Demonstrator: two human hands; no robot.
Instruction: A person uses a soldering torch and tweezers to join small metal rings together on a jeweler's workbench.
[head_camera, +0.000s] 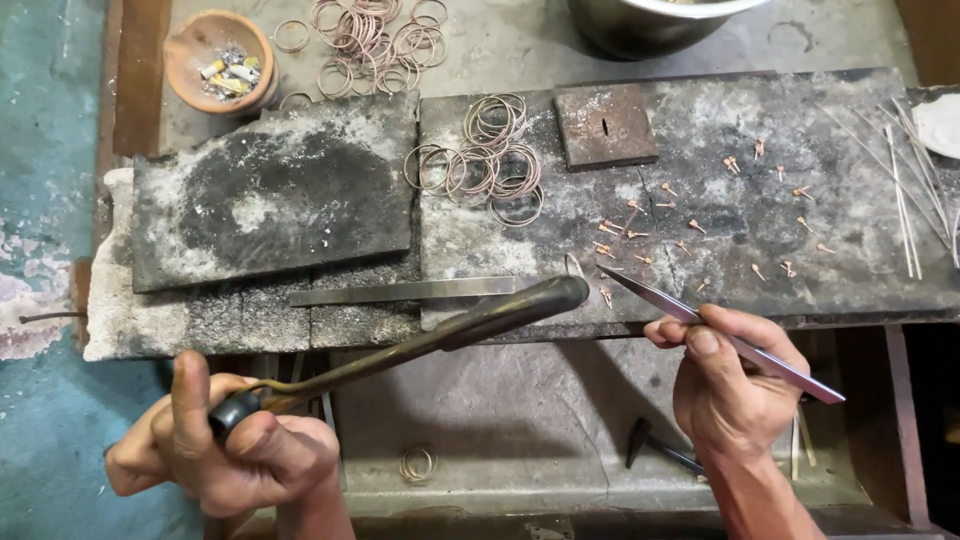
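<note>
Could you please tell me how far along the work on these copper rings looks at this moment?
Done: piles of thin copper wire rings lie on the dark scorched slab. In hand: the left hand holds a dark metal torch pipe; the right hand holds long steel tweezers at one ring. Left: many small copper pins lie loose.

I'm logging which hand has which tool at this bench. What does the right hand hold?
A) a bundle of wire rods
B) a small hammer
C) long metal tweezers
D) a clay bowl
C: the right hand pinches long metal tweezers, tips aimed at the slab; the hammer lies untouched below.
</note>
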